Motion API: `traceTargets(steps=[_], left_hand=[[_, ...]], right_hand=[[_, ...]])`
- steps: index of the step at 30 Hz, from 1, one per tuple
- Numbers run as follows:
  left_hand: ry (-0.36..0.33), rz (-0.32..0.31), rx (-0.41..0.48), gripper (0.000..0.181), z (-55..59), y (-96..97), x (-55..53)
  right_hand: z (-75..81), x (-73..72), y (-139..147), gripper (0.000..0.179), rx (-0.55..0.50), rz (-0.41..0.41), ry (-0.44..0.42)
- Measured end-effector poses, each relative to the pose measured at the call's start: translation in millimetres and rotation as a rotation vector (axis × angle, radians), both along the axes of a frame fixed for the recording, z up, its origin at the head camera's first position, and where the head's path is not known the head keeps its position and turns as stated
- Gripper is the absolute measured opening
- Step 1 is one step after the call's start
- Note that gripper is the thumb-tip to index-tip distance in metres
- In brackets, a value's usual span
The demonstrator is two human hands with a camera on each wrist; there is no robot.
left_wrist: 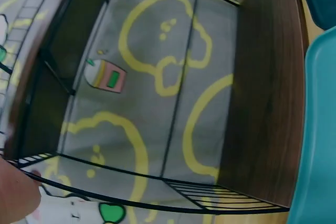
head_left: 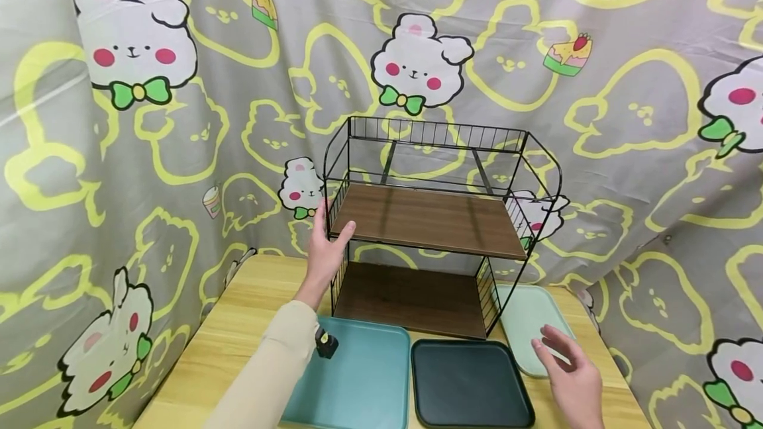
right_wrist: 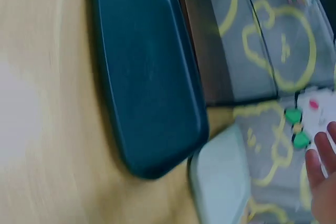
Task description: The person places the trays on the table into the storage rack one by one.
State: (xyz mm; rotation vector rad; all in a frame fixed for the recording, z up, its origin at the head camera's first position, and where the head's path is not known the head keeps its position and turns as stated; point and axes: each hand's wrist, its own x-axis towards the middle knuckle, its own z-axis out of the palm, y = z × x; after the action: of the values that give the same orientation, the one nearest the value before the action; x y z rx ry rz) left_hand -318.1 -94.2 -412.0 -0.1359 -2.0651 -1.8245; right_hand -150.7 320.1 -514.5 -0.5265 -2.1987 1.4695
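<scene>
- Rack (head_left: 441,227): black wire frame, two wood-grain boards, standing upright toward the far middle of the tabletop; low wire railing along its far top edge, two dark bars beneath that railing, wire grids at the left and right ends.
- Upper board (head_left: 411,210): brown, its surface bare.
- Lower board (head_left: 411,296): darker brown in the shade.
- Left hand (head_left: 326,257): at the rack's left front post, level with the upper board; fingers extended upward, thumb spread to the right across the board's corner; whether it bears on the frame, cannot tell.
- Right hand (head_left: 572,376): raised at near right, by the pale green tray; fingers loosely bent, thumb apart, nothing held.
- Teal tray (head_left: 363,376): rectangular, rounded corners; just near of the rack's left part.
- Dark tray (head_left: 471,382): blackish green, rounded corners; right of the teal tray, a narrow gap between.
- Pale green tray (head_left: 527,323): right of the rack, its left part seen behind the end wires.
- Black device (head_left: 326,343): worn at the left wrist, beside a cream sleeve (head_left: 268,363).
- Tabletop (head_left: 250,303): light wood grain, under rack and trays.
- Curtain (head_left: 226,118): grey, around the far, left and right sides; yellow outlines, white cartoon animals with green bows.
</scene>
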Motion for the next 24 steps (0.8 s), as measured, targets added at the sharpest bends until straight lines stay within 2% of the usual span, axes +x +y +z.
traceTargets(steps=[3,6,9,13,16,19,24], left_hand=[[-0.02,-0.016,-0.034,0.077,-5.2,0.3,-4.5],[0.011,-0.011,-0.041,0.071,-9.1,0.9,-6.1],[0.027,-0.005,-0.045,0.069,-11.0,1.5,-6.7],[0.022,-0.025,-0.028,0.066,-12.5,6.1,-9.4],[0.017,-0.044,-0.006,0.064,-12.6,8.7,-10.5],[0.027,-0.05,0.015,0.063,-12.2,8.1,-10.4],[0.029,-0.053,0.018,0.063,-9.4,1.0,-6.6]], right_hand=[[-13.5,-6.8,19.8,0.05,-0.039,-0.064,0.015],[-24.8,-14.3,37.4,0.053,-0.099,-0.112,0.023],[-34.7,-21.2,53.5,0.056,-0.123,-0.137,0.024],[-44.0,-26.4,75.7,0.06,-0.122,-0.165,0.007],[-50.5,-30.5,89.7,0.063,-0.166,-0.182,0.005],[-60.3,-35.5,101.2,0.066,-0.197,-0.19,-0.018],[-82.6,-41.1,113.4,0.07,-0.167,-0.208,-0.102]])
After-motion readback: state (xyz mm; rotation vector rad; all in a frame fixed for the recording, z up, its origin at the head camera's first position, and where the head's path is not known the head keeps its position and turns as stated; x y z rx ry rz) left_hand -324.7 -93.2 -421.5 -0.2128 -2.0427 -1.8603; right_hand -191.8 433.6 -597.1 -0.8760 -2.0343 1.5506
